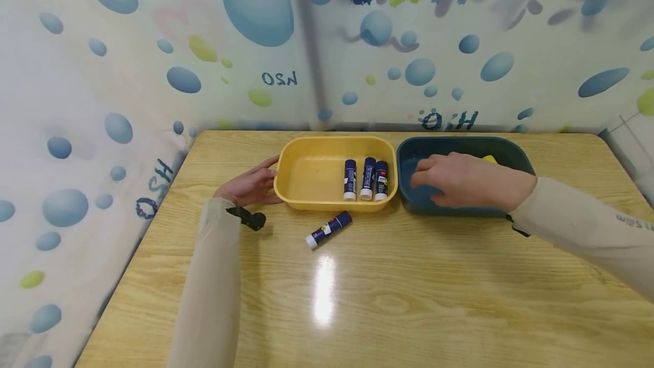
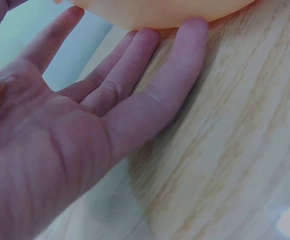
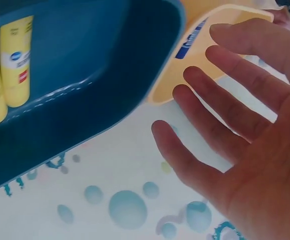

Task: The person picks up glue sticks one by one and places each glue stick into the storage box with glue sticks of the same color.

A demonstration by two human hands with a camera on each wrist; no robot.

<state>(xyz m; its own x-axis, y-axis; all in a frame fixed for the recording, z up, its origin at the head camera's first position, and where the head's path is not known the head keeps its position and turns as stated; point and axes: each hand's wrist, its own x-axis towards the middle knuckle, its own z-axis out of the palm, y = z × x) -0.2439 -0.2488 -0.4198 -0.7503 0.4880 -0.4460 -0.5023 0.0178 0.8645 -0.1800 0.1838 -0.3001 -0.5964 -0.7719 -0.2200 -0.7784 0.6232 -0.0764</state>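
My left hand (image 1: 252, 185) touches the left side of a yellow plastic tray (image 1: 334, 205), its fingers fairly straight. The left wrist view shows those fingertips at the tray's wall (image 2: 150, 12), low over the wood. Inside the yellow tray, three navy glue sticks (image 1: 349, 179) with white ends lie side by side at the right. Another navy glue stick (image 1: 329, 230) lies slantwise on the table in front of it. Over a dark blue tray (image 1: 416, 200) hovers my right hand (image 1: 465, 178), fingers spread and holding nothing. Several yellow glue sticks (image 3: 15, 62) rest in the blue tray, mostly hidden by the hand in the head view.
Both trays stand side by side near the back edge of the wooden table (image 1: 388, 294). Behind the table is a wall (image 1: 327, 61) patterned with blue and green drops, which continues along the left side.
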